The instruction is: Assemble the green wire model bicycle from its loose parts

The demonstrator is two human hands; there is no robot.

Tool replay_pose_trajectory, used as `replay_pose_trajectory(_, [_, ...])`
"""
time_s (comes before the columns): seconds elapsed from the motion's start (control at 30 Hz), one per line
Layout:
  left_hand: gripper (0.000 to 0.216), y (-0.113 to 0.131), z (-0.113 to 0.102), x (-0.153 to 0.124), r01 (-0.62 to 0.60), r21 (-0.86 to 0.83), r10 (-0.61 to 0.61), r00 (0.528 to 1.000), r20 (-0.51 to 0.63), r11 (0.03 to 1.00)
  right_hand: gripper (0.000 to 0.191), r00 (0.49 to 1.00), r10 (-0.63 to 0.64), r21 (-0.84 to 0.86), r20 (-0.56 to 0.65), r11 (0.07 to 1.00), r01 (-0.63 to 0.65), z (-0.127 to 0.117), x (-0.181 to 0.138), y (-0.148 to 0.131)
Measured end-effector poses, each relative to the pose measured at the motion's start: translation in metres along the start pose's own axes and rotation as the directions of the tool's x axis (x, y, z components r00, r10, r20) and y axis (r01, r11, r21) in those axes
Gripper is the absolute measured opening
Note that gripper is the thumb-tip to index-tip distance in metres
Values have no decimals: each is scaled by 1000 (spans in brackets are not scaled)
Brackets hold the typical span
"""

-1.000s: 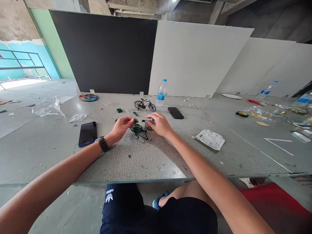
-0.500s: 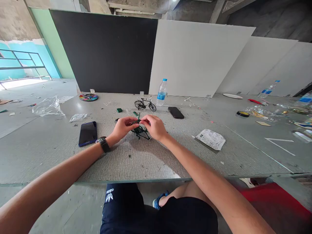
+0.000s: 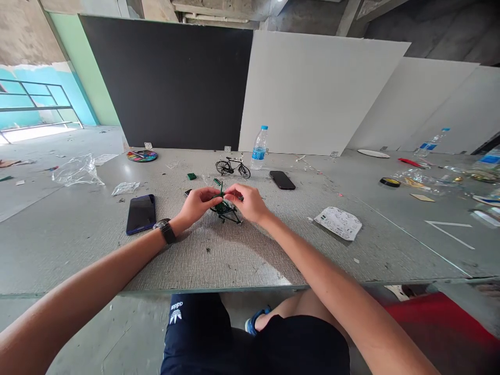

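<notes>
Close together over the table's middle, both my hands pinch the upper part of a small dark green model bicycle. My left hand, wearing a black watch on its wrist, has thumb and forefinger closed on it from the left. From the right, the thumb and fingers of my right hand close on the same spot. A thin green piece sticks up between the fingertips. The exact grip is partly hidden by the fingers. Behind my hands a black model bicycle stands upright, and a small green block lies to its left.
One phone lies left of my hands, another phone to the right. A water bottle stands by the white panel. A printed sheet lies at right, a roll of tape farther off, and clear plastic wrapping at far left.
My fingers have shifted very slightly around the upright green piece, which stands a little straighter. Otherwise both hands and the model bicycle stay in place.
</notes>
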State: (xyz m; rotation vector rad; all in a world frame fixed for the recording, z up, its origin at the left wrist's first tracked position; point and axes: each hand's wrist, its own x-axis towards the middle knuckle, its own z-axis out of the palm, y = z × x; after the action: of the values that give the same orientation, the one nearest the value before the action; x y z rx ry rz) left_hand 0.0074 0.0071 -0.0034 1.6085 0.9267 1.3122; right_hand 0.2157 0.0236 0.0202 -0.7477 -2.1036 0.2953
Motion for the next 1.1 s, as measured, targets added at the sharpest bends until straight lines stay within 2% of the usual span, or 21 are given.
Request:
replay_pose_trajectory(0.07, [31,0,0,0,-3,-6,3,1000,-27,1000,29,998,57,22,-15,998,-57,-14,3,9])
replay_pose_trajectory(0.13, [28,0,0,1,-5,1,5,998,-62,1000,28,984,167,-73,-62,983,-171,-32,3,25])
replay_pose_trajectory(0.2, [22,0,1,1,-13,17,14,996,-84,1000,20,959,282,-254,-12,927,-276,-50,-2,43])
replay_pose_trajectory(0.27, [17,0,1,1,-19,29,22,995,-101,999,17,901,418,-395,116,852,-344,-62,-7,59])
replay_pose_trajectory(0.37, [14,0,1,1,-11,27,15,992,-128,1000,18,850,481,-432,213,827,-360,-69,-13,72])
replay_pose_trajectory(0.53, [16,1,2,1,-1,7,1,994,-112,1000,15,759,559,-477,334,795,-375,-67,-13,73])
replay_pose_trajectory(0.63, [15,3,3,0,22,-13,-23,994,-103,1000,15,720,590,-507,365,775,-378,-66,-13,72])
replay_pose_trajectory(0.73, [16,4,3,-1,38,-44,-41,995,-92,998,23,705,610,-540,362,753,-374,-66,-15,73])
replay_pose_trajectory(0.83, [21,5,3,-2,37,-78,-43,997,-71,996,28,718,615,-572,326,733,-368,-69,-16,73])
replay_pose_trajectory(0.97, [26,5,3,-3,40,-161,-47,998,-44,986,19,785,575,-568,232,735,-370,-70,-13,66])
replay_pose_trajectory(1.07, [27,5,3,-3,36,-164,-43,998,-38,986,22,873,444,-472,203,825,-310,-61,-6,49])
replay_pose_trajectory(1.1, [26,5,3,-3,34,-153,-40,999,-36,988,22,928,315,-370,197,901,-227,-55,-3,41])
